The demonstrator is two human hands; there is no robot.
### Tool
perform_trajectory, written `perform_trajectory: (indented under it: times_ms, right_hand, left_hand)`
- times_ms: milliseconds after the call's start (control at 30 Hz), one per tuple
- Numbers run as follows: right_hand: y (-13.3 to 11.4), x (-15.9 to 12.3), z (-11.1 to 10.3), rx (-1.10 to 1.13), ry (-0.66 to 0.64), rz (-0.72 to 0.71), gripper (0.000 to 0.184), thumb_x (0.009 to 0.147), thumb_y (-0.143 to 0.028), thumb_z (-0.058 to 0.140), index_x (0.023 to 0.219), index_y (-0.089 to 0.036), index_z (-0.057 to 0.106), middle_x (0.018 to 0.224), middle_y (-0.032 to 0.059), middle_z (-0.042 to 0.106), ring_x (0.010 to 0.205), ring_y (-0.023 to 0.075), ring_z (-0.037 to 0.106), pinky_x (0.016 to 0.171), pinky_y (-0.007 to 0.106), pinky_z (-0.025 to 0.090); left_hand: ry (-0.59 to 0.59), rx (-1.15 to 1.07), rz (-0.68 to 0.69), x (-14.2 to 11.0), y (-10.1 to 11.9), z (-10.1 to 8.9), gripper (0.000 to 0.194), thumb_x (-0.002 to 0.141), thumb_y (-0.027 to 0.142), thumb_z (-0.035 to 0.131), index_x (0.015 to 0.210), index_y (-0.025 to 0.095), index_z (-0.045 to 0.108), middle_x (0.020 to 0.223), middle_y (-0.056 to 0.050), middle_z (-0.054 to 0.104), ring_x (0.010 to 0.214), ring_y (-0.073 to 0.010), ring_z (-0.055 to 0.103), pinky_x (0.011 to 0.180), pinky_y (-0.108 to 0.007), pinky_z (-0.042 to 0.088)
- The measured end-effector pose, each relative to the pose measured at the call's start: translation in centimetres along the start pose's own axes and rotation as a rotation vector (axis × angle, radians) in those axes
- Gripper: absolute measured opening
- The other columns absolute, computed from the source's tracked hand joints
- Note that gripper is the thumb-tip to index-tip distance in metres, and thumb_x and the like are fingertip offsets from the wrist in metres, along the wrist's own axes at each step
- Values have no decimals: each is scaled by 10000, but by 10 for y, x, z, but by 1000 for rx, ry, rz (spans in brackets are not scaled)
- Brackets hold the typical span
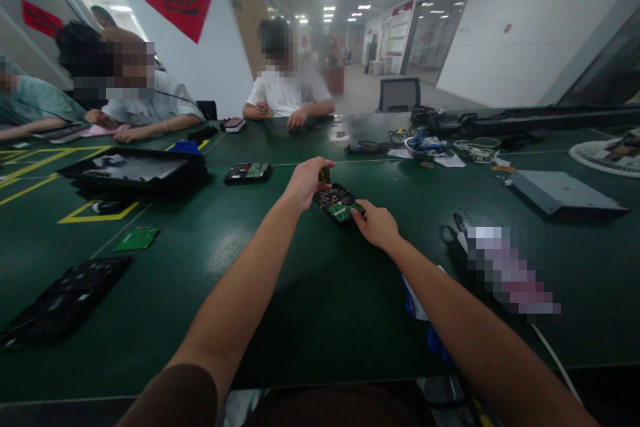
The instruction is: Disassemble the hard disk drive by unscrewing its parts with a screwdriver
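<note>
A black hard drive (336, 203) with a green circuit board facing up lies on the dark green table (310, 293) in front of me. My left hand (306, 181) is closed around a small dark tool (325, 175) held upright over the drive's far end. My right hand (377, 223) rests on the drive's near right corner, fingers curled against its edge and pressing on it.
A second hard drive (248, 173) lies further left, beside a black tray (134, 170). A loose green board (137, 238) and a black panel (60, 303) sit near left. Cables and a bowl (424, 145) lie far right, with a grey box (563, 192). Other people sit across the table.
</note>
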State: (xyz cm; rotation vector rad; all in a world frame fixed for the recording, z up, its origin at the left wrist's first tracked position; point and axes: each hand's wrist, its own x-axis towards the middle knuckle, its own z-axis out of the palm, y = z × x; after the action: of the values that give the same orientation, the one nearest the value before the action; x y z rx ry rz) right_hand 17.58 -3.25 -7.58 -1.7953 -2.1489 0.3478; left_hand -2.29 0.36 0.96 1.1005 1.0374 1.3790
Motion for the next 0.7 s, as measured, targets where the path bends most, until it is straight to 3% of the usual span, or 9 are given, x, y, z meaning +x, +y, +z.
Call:
perform_trajectory:
  times_ms: [133,333,500,700]
  right_hand:
    - [-1,-1,-1,5,1,0,500,1024,-543,371,1439,-287,483,1072,70,734,888,231,684,726,325,495]
    - [0,1,1,0,8,2,511,1020,-559,373,1444,-292,474,1089,77,729,909,235,682,728,320,490]
    - [2,1,3,20,16,2,503,1019,-564,372,1435,-302,475,1032,55,738,845,218,681,673,299,481]
    - [4,2,5,-19,38,-20,493,1017,-561,372,1422,-305,487,1065,69,736,885,237,687,700,316,480]
  left_hand:
    - [-80,-121,-95,-2,1,3,202,754,311,664,870,147,638,829,-93,669,750,-187,637,573,-272,515]
    - [12,-43,-45,0,0,0,190,739,318,653,783,134,674,781,-65,605,706,-149,574,548,-241,491]
    - [-62,-61,-62,-3,1,2,207,753,327,658,848,143,651,797,-77,639,722,-170,616,545,-248,490]
    - [-9,-97,-67,-2,0,4,166,761,318,637,799,159,608,805,-83,654,724,-174,631,570,-265,511]
